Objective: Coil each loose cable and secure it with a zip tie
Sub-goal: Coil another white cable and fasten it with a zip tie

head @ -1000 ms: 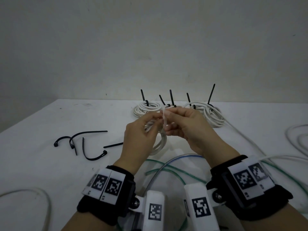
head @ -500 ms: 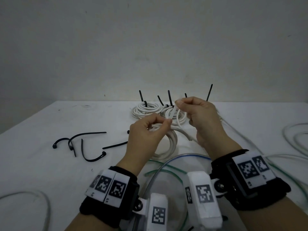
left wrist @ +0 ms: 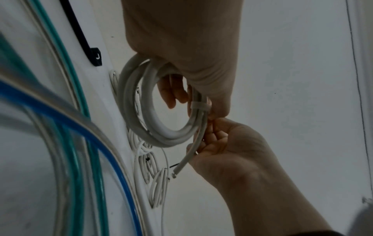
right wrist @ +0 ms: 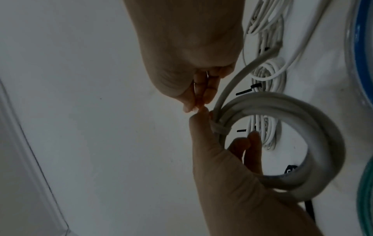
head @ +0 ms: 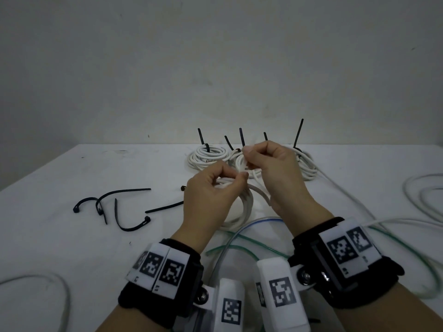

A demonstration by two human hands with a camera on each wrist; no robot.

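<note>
Here, the white table (head: 72, 236) bore finished coils at the rear, while the white cable coil (left wrist: 139, 102) hung above its centre, ring plane roughly upright. The left hand (head: 211, 195) was curled around the coil's upper strands. Just beside it, up and right, the right hand (head: 275, 168) pinched the tail of the white zip tie (left wrist: 199, 106) encircling the bundle, fingertips closed.

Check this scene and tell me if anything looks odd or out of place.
One thing stands out: the white coil held in the left hand is bound with a white tie, while the finished coils at the back carry black ones. One cable end sticks out loose past the right hand. Nothing looks damaged.
</note>
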